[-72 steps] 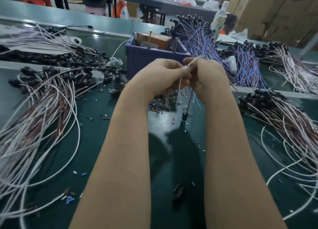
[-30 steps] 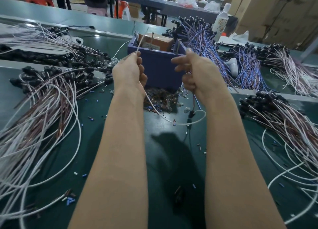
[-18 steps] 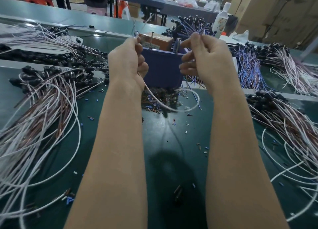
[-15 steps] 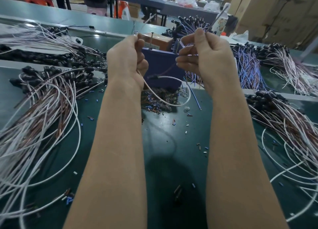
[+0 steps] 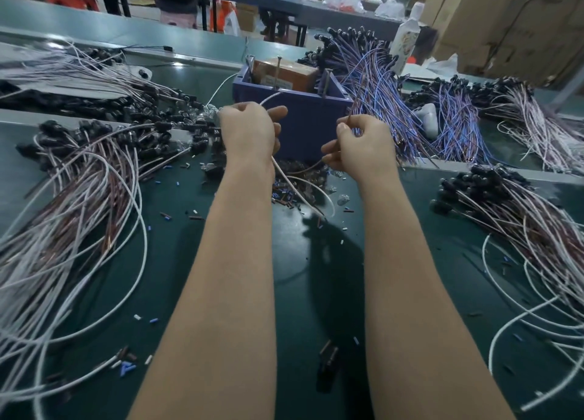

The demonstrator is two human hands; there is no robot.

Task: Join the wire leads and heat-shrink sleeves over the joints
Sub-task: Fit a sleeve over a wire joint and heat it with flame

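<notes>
I am gripping a thin white wire [image 5: 271,97] in my left hand [image 5: 248,132], with the fingers [image 5: 277,112] curled tight around it. The wire is running up out of my fist and down to the dark green bench [image 5: 177,261], where it is looping. My right hand [image 5: 360,149] is pinching a thin brown wire lead [image 5: 350,116], tip pointing up. Both hands are hovering a little apart, in front of the dark blue plastic box [image 5: 309,129]. I think I am doing the joining step. Next I will be bringing the two ends together, lining them up with care. I cannot see a sleeve on either wire.
</notes>
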